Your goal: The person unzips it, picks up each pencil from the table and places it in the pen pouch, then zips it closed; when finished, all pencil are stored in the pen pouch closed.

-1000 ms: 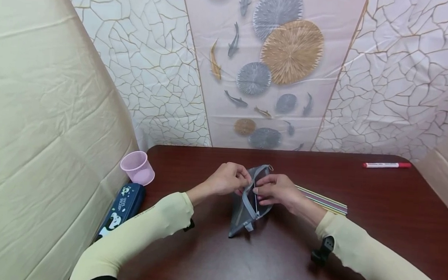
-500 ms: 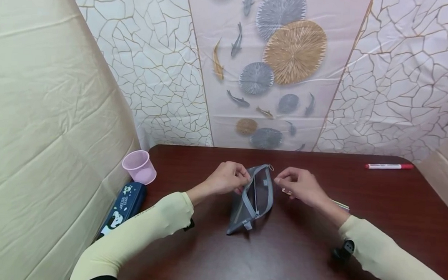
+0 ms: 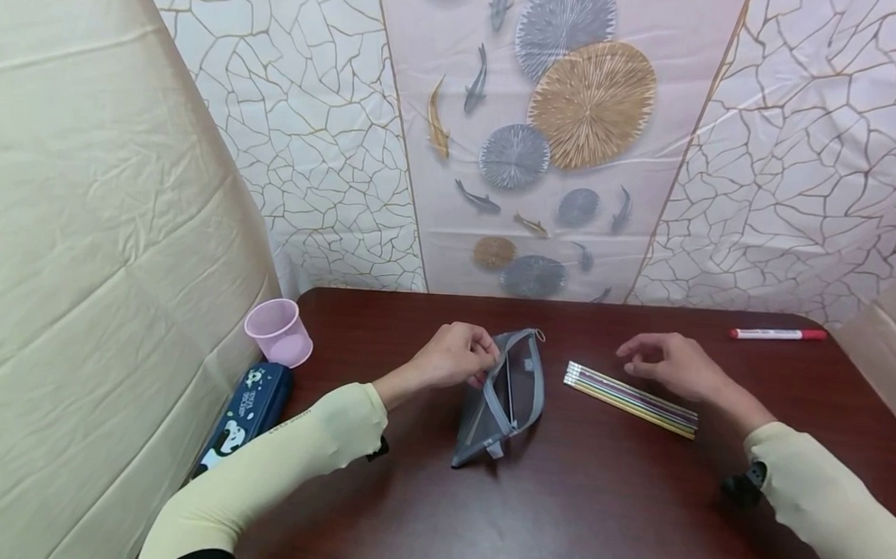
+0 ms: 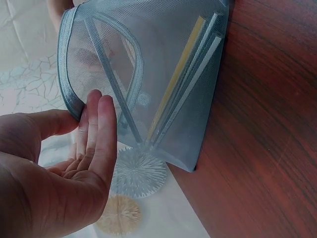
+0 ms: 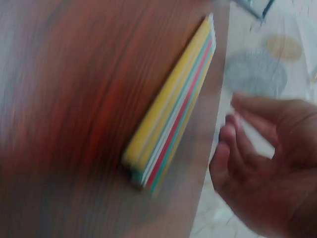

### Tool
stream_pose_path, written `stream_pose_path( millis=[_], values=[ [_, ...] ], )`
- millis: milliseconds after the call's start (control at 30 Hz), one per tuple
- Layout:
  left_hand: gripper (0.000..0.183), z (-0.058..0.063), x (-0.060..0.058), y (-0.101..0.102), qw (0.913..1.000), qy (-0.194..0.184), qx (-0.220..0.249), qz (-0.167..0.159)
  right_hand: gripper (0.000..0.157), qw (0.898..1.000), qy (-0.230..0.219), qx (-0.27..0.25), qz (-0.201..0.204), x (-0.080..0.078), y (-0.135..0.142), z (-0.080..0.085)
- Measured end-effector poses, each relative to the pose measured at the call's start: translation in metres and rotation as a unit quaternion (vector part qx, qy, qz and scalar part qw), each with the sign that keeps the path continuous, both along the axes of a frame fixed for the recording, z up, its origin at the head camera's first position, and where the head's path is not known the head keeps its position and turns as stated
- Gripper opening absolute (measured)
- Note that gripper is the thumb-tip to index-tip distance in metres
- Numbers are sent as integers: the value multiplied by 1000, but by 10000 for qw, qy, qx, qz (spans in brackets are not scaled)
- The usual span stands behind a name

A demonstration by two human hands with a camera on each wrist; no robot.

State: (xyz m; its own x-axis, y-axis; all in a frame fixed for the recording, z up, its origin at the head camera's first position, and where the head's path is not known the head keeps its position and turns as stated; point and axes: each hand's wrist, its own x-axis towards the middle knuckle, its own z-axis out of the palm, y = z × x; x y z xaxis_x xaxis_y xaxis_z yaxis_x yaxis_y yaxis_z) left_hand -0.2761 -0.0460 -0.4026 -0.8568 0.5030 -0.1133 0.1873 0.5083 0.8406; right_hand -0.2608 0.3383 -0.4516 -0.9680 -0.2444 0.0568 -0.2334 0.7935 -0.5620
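Observation:
My left hand (image 3: 452, 353) pinches the zippered rim of a grey mesh pouch (image 3: 474, 435) between thumb and fingers. The pouch is tilted on the table, its mouth gaping to the right. Through the mesh, the left wrist view shows several slim pencils (image 4: 176, 79) inside, one of them yellow. To the right of the pouch lies a flat row of striped pencils (image 3: 630, 400), side by side, their silver ends toward the pouch. My right hand (image 3: 673, 364) hovers just behind this row, fingers loosely bent and holding nothing; the right wrist view is blurred.
A pink cup (image 3: 279, 332) stands at the table's left edge, behind a dark blue pencil case (image 3: 243, 416) with a cartoon print. A red-and-white marker (image 3: 778, 334) lies at the back right corner. Patterned cloth (image 3: 529, 150) hangs behind the brown table (image 3: 527, 525).
My right hand has come out of the pouch's mouth and moved right, past the row of pencils, uncovering it. The left hand keeps its pinch on the rim.

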Motion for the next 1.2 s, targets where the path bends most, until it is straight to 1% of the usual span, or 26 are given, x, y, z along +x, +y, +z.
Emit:
stream_pose_path(
  millis=[100,200,300,400,533,700,967,1200],
  values=[
    [13,0,0,0,10000,5,-43,-43,32,9960,-612,-537,381,-4,17,-4],
    [12,0,-1,0,9999,-14,-74,-117,40,9853,-1187,-1060,625,-8,32,-9],
    [12,1,-3,0,9998,-34,-84,-174,45,9770,-1569,-1269,684,-11,42,-16],
    [12,2,-4,1,9998,-13,-63,-192,46,9712,-1783,-1415,704,-14,48,-22],
    [11,1,-6,2,9998,-33,-7,-174,42,9674,-1818,-1525,888,-16,49,-27],
    [10,-1,-6,3,9998,-142,4,-154,39,9670,-1712,-1500,1145,-17,45,-30],
    [11,-1,-4,4,9998,-122,-36,-180,37,9704,-1506,-1464,1195,-16,43,-32],
    [10,0,-3,4,9998,-160,-13,-133,37,9692,-1597,-1437,1201,-17,43,-31]
  ],
)
